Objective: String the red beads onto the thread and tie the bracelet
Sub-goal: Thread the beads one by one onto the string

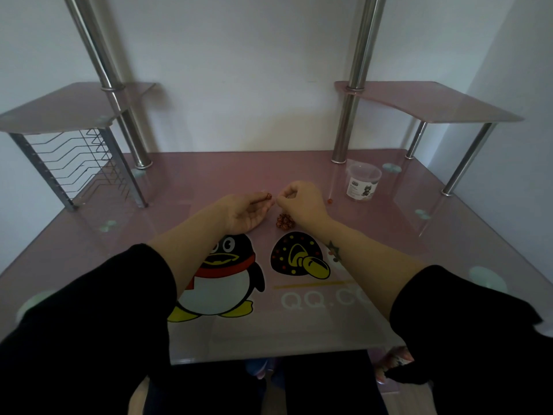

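Bead (pixel 269 195) pinched in the left hand's (pixel 245 211) fingers; right hand (pixel 302 202) fingers pressed together just beside it, probably on thread too fine to see. Bead pile (pixel 284 222) lies under them on the table (pixel 209 175); cup (pixel 362 182) farther right.

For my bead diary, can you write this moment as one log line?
step: threading | left hand: pinches red bead | right hand: pinched beside bead, thread unseen | bead pile: on table

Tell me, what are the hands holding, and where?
The left hand pinches a red bead between fingertips. The right hand pinches something too thin to see, probably the thread.
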{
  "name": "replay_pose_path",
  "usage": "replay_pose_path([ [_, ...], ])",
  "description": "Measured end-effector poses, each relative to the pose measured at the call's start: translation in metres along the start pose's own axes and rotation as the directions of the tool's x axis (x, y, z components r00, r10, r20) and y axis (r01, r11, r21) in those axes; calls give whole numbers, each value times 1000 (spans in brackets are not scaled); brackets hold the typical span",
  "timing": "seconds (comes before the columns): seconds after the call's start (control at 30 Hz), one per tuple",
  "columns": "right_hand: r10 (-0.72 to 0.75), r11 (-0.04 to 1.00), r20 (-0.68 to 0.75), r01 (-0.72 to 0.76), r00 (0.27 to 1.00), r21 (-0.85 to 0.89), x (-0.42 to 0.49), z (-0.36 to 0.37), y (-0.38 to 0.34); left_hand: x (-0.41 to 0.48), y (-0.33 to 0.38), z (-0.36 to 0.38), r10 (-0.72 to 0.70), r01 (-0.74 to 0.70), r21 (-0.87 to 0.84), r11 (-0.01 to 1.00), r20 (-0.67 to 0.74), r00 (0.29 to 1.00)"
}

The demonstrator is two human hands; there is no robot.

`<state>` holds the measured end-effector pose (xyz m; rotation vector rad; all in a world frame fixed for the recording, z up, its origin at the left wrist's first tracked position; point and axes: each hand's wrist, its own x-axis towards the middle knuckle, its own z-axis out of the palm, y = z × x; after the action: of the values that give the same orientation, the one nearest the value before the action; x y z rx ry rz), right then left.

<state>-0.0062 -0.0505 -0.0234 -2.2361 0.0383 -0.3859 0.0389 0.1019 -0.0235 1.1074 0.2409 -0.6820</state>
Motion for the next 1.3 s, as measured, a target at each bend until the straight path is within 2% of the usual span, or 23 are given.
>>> replay_pose_path([
  [0.47,16,1000,-5,-16,1000,6,-1,-2,1,-1,-1,2,5,-6,-49,999,-17,1000],
  [1.3,-9,999,-4,9,1000,-39,-1,-2,0,-2,-2,2,14,-14,-2,1000,-12,1000],
])
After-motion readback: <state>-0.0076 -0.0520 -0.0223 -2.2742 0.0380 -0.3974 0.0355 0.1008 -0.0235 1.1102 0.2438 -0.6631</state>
